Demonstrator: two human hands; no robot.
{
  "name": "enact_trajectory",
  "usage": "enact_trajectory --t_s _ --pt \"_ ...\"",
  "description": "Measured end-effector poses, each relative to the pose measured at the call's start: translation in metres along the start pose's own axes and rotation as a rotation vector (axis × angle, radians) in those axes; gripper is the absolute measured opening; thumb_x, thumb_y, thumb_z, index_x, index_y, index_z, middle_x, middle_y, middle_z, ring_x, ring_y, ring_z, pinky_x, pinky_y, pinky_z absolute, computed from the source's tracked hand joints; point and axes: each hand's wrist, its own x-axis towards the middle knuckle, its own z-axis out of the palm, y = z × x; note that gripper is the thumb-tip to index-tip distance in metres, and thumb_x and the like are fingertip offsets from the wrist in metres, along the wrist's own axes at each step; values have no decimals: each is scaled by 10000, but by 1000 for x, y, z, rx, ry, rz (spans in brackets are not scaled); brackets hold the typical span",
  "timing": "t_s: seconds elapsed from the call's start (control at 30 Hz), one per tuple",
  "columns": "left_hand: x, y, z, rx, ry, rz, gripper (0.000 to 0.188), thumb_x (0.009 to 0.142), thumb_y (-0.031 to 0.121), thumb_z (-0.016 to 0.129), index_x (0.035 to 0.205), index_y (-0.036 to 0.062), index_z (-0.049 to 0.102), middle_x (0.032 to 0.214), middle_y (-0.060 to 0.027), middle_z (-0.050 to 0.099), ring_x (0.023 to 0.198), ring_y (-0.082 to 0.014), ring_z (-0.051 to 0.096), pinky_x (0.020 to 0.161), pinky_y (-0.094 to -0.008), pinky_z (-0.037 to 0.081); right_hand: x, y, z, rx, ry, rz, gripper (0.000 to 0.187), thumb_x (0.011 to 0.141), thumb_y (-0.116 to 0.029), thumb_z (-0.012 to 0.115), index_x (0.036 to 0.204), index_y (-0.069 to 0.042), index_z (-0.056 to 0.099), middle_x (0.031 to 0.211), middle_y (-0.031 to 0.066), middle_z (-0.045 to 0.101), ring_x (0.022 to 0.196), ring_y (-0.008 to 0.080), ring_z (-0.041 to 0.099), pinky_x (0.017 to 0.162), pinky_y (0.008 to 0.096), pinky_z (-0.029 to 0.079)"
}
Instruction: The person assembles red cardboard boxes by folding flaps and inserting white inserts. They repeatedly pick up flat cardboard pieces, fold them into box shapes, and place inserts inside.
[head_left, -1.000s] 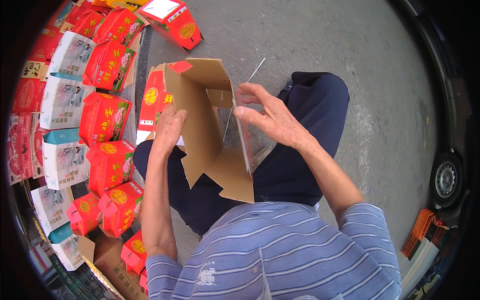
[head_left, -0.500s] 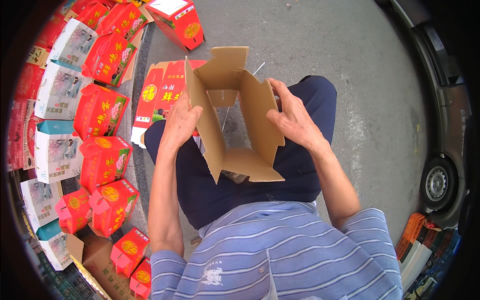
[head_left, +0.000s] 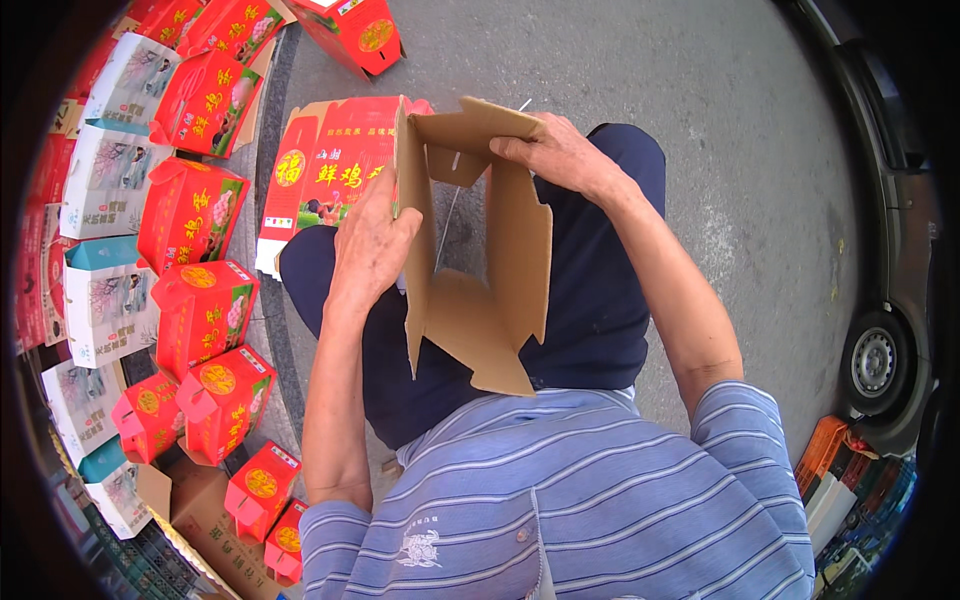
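An unfolded cardboard box (head_left: 515, 265) stands over my lap, its plain brown inside facing up. I can see down through it to the ground, and its flaps stick out at the near and far ends. My left hand (head_left: 375, 245) grips the left wall, thumb inside and fingers hidden behind the panel. At the far right corner my right hand (head_left: 562, 160) pinches the far flap, its thumb on the brown inner face. Just beyond my left knee lie flat red printed cartons (head_left: 330, 165), partly covered by the left hand and the box.
Assembled red gift boxes (head_left: 203, 215) and white ones with teal sides (head_left: 110, 305) line my left. Another red box (head_left: 355, 35) stands ahead on the grey pavement (head_left: 740, 200). A parked vehicle (head_left: 880, 300) is at the right, with an orange crate (head_left: 820, 455) near its wheel.
My right hand has moved from the right wall up to the far flap, which now folds inward. The box has turned a little and its near end has come closer to me.
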Motion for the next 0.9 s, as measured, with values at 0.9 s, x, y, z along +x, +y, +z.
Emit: enact_trajectory --t_s 0.9 --pt "-72 -26 34 -1162 65 -374 697 926 124 562 1576 -27 362 1563 -152 436 1438 -252 427 1183 -380 341 -10 19 -23 -340 241 48 346 999 -309 583 1147 -33 733 926 205 753 932 409 717 833 481 539"
